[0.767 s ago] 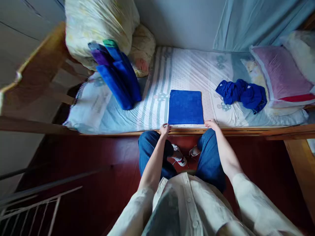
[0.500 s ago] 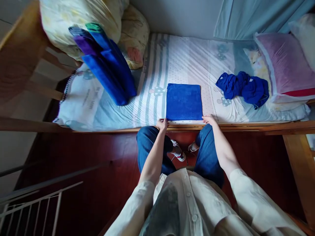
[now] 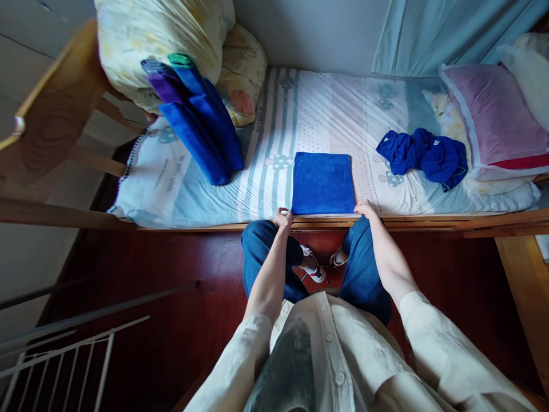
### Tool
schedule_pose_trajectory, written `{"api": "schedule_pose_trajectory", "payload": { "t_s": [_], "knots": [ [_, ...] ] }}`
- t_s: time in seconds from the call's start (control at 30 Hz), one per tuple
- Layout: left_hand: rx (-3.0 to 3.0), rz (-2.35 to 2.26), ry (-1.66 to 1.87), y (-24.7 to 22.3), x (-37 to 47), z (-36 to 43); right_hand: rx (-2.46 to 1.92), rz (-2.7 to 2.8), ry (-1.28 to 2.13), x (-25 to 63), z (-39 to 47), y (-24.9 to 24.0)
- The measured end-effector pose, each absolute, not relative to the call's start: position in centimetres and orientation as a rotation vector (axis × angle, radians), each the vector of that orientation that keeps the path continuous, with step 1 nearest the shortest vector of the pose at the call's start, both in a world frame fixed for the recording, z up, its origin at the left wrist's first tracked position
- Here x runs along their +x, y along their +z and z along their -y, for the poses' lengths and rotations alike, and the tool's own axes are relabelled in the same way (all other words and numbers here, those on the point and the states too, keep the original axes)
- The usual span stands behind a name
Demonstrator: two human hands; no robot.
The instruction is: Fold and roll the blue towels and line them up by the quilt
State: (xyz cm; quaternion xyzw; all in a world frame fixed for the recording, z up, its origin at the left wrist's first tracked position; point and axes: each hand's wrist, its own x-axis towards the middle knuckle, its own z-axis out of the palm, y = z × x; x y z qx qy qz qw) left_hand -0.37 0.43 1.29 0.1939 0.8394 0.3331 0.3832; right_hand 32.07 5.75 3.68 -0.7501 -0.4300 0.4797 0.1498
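A blue towel (image 3: pixel 323 184), folded into a flat square, lies at the bed's front edge straight before me. My left hand (image 3: pixel 283 218) pinches its near left corner between thumb and finger. At the near right corner, my right hand (image 3: pixel 364 209) has its fingers closed on the fabric in the same way. To the right lies a crumpled heap of blue cloth (image 3: pixel 433 157), apart from the towel. On the left, several folded or rolled towels (image 3: pixel 201 134), blue, purple, grey and green, lean in a bundle against a big pale yellow bag.
The bed (image 3: pixel 317 103) has a patterned sheet and a wooden rail along its front. A pink pillow (image 3: pixel 493 114) rests at the right end, the yellow bag (image 3: pixel 163 34) at the left. A white metal rack (image 3: pixel 86 355) stands at lower left on the dark red floor (image 3: pixel 180 332).
Both hands stay at the towel's near corners, and the towel keeps its square shape. The view has shifted slightly; little else differs.
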Motion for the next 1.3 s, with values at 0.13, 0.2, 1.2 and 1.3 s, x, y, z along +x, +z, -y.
{"api": "schedule_pose_trajectory", "payload": {
  "t_s": [0.13,0.2,1.2,1.3],
  "knots": [
    [0.474,-2.121,0.839,1.6,-0.7,0.1,-2.248,1.234,1.367,32.2,-5.3,4.1],
    [0.483,-2.079,0.870,1.5,-0.7,0.3,-2.239,1.228,1.370,32.2,-5.0,4.3],
    [0.894,-1.915,1.024,0.1,-0.7,-3.5,-1.832,1.165,1.282,31.9,-7.1,1.8],
    [0.932,-1.968,0.951,0.2,-1.0,-3.4,-1.891,1.167,1.255,32.0,-7.1,1.5]
  ]
}}
